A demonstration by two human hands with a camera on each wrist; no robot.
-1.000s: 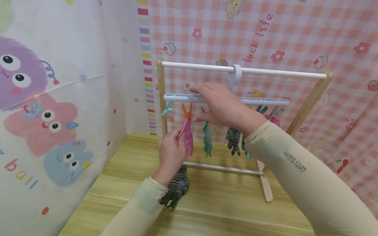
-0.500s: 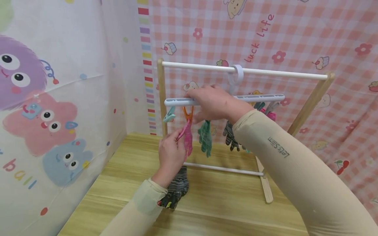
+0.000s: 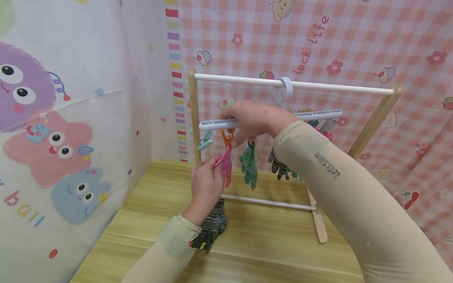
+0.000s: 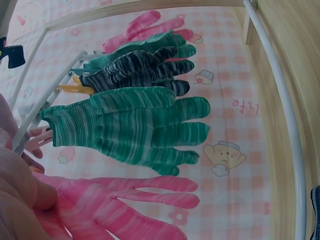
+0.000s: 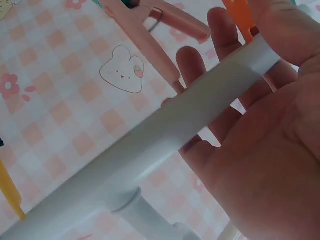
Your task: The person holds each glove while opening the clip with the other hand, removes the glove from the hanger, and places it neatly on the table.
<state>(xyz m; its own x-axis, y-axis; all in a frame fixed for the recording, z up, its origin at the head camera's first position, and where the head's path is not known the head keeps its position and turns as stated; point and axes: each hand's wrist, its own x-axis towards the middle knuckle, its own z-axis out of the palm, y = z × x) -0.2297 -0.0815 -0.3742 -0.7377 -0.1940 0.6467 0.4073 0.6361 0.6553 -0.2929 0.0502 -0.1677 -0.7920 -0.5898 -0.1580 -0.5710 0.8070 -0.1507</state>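
A pink striped glove [image 3: 226,173] hangs under an orange clothespin [image 3: 227,138] on a white clip hanger [image 3: 320,115]. My left hand [image 3: 208,181] pinches the glove's cuff edge between thumb and fingers. My right hand [image 3: 253,120] holds the hanger bar just right of that clothespin; in the right wrist view its fingers [image 5: 192,65] curl behind the bar [image 5: 165,122] and the thumb lies over it. A green glove [image 4: 145,125] hangs beside the pink one from a pink clothespin [image 5: 145,42]. Whether the orange clothespin bites the cuff is hard to tell.
A wooden stand with a white rod [image 3: 329,86] carries the hanger. Farther right hang a dark striped glove [image 4: 135,70] and other gloves. A light teal clothespin [image 3: 205,140] dangles at the hanger's left end. On the wooden table [image 3: 269,243] lies a grey-black glove [image 3: 214,222].
My right hand has moved down and closed around the hanger bar. The hanger's left end has dipped and turned, and the green glove has swung round. My left hand keeps its pinch.
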